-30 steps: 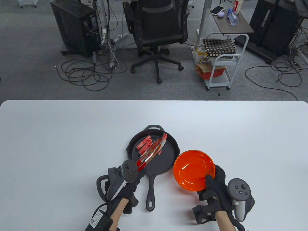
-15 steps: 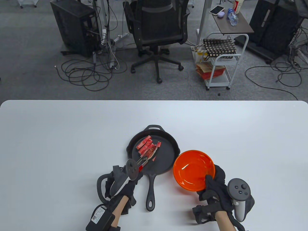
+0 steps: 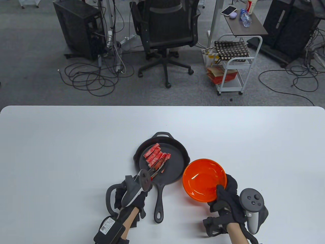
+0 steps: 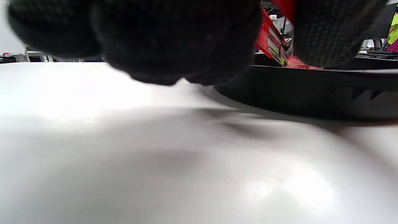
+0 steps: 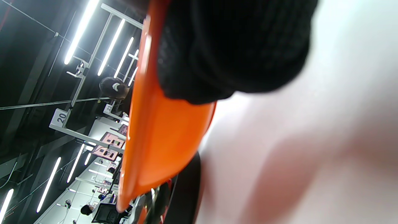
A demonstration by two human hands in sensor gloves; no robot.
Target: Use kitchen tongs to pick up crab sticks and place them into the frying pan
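Crab sticks (image 3: 155, 155) grouped in the left half of the frying pan (image 3: 177, 162), tips of the kitchen tongs (image 3: 157, 169) at the nearest stick. Tongs gripped by left hand (image 3: 134, 197). Right hand (image 3: 226, 200) curled around rim of tilted orange bowl (image 3: 204, 180), just beside the pan on white surface (image 3: 63, 152).
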